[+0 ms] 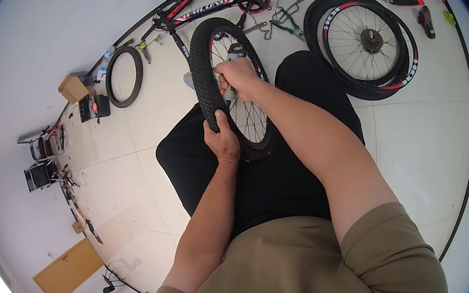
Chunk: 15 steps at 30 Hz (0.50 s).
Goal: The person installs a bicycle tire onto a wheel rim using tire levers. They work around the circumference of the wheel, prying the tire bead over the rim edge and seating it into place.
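The bicycle wheel [201, 59] stands tilted at the person's lap, right at both hands. The left hand [223, 140] pinches its tyre, thumb on the near side; the right hand [238, 78] is wrapped around a grey tool [229, 95] by the spokes. I'd guess the wheel is fairly light but awkward, its knobbly rubber grippy and a little springy, its rim stiff. The tyre looks the best hold; the thin spokes seem easier to bend and crowd the right knuckles. Just beyond the hands lie green-handled pliers [296, 31] and a bike frame [209, 9], hemming the wheel in. Ahead-right rests a second wheel [371, 41]; farther, left of the hands, a loose tyre [109, 76].
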### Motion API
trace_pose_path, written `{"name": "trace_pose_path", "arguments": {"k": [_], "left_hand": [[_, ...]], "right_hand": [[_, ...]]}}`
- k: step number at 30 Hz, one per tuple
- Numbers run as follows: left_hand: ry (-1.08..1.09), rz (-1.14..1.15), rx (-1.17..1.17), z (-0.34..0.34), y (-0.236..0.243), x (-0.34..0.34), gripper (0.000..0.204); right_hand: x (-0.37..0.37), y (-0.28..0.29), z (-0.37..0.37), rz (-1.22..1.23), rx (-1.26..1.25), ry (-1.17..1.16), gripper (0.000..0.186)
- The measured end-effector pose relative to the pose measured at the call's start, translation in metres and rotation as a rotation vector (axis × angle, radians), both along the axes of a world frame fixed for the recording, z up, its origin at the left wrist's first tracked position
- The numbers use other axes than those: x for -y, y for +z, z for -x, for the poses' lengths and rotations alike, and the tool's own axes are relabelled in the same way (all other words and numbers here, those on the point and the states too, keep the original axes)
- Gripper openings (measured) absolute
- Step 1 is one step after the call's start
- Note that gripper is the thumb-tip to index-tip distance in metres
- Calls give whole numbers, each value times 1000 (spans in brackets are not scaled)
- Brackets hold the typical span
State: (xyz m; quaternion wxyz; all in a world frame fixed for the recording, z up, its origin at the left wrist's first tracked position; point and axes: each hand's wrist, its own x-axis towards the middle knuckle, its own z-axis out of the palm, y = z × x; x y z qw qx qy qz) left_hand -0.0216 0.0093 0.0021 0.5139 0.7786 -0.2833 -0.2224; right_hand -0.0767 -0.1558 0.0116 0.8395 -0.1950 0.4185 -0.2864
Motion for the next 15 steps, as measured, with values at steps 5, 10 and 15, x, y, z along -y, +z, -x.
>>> {"name": "trace_pose_path", "arguments": {"k": [5,10,15], "left_hand": [[-15,11,-3,4,-1,-1,44],[-41,26,33,-1,-6,2,45],[-28,51,-6,-4,-1,5,49]], "right_hand": [[1,5,1,28,-59,25,21],[0,-15,5,-157,75,-75,21],[-12,-38,5,-542,95,-332,13]]}}
